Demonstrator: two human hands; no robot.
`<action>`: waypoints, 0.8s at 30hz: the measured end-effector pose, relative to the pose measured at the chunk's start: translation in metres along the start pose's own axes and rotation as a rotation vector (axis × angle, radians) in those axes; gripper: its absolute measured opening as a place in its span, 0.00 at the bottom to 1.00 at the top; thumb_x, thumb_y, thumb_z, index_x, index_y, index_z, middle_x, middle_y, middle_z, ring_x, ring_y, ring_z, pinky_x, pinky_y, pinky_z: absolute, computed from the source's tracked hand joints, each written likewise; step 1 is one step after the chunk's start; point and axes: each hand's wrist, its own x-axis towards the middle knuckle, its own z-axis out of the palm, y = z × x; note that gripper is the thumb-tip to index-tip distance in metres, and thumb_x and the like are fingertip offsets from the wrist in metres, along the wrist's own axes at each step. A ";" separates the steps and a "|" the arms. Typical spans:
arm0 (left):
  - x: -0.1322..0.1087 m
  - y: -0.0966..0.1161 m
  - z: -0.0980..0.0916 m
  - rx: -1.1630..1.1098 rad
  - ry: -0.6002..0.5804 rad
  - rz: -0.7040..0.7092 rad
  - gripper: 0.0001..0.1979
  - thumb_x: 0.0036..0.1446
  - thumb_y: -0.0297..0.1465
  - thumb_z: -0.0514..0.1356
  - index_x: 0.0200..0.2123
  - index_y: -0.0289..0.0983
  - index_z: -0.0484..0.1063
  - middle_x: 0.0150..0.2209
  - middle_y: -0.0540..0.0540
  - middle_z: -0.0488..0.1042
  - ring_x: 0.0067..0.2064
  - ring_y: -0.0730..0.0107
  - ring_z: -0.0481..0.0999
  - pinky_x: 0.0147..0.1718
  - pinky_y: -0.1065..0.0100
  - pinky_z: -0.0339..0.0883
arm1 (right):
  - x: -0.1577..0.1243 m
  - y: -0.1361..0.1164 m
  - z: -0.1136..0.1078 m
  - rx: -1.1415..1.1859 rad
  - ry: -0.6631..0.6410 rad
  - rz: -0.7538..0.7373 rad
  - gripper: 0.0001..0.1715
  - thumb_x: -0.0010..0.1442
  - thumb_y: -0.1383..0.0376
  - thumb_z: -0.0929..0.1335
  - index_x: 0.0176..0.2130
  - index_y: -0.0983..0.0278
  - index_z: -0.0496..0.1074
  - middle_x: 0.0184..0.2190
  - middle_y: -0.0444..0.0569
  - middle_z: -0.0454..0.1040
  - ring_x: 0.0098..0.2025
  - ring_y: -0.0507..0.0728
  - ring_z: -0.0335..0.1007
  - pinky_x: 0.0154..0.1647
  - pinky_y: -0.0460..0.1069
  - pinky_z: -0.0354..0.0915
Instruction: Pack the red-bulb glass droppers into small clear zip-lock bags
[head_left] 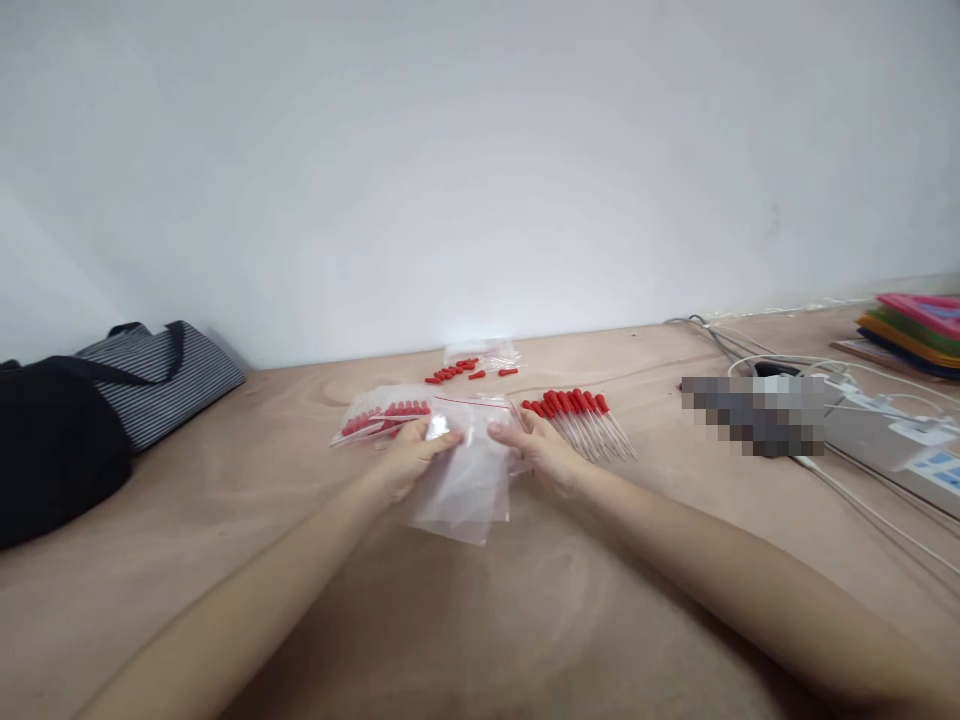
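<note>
Clear zip bags (pixel 465 490), at least two overlapping and with a red line along the top, are held between my hands above the table. My left hand (pixel 412 455) pinches their left side, thumb on top. At the right side, my right hand (pixel 544 445) grips them with its thumb over the front. Behind my left hand lie filled bags (pixel 367 420) with red-bulbed droppers inside. Just beyond my right hand, several droppers (pixel 577 410) with red bulbs and clear stems lie side by side. Farther back are loose red rubber bulbs (pixel 454 372).
Near the wall lies clear plastic with thin stems (pixel 487 353). A black and striped bag (pixel 165 390) stands on the left. To the right are a white power strip (pixel 892 430) with cables, a blurred-out dark object (pixel 757 415) and a stack of coloured folders (pixel 915 330).
</note>
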 end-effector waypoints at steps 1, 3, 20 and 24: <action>0.002 -0.006 0.009 -0.013 -0.011 0.018 0.22 0.36 0.43 0.66 0.33 0.35 0.71 0.32 0.43 0.76 0.34 0.57 0.75 0.32 0.63 0.68 | 0.003 -0.001 0.001 0.078 -0.007 0.057 0.27 0.45 0.59 0.70 0.44 0.64 0.63 0.39 0.53 0.72 0.37 0.57 0.71 0.34 0.52 0.68; 0.005 -0.017 0.019 -0.034 0.026 0.075 0.21 0.43 0.43 0.62 0.39 0.38 0.67 0.38 0.44 0.74 0.40 0.60 0.73 0.37 0.64 0.67 | 0.008 -0.002 -0.003 0.179 0.047 0.148 0.26 0.36 0.66 0.73 0.38 0.65 0.65 0.34 0.49 0.74 0.33 0.56 0.71 0.35 0.52 0.68; -0.021 -0.053 -0.012 0.141 -0.013 0.239 0.16 0.42 0.33 0.63 0.37 0.37 0.66 0.35 0.45 0.70 0.41 0.61 0.71 0.43 0.60 0.65 | 0.042 -0.008 -0.156 0.001 0.495 0.057 0.17 0.42 0.73 0.69 0.35 0.62 0.65 0.28 0.45 0.71 0.26 0.52 0.69 0.24 0.46 0.68; -0.022 -0.051 -0.011 0.160 -0.024 0.255 0.16 0.42 0.33 0.63 0.36 0.37 0.67 0.35 0.45 0.70 0.41 0.61 0.71 0.44 0.60 0.65 | 0.060 0.000 -0.136 -0.156 0.497 0.051 0.14 0.46 0.71 0.65 0.36 0.63 0.65 0.26 0.45 0.71 0.26 0.52 0.68 0.27 0.48 0.68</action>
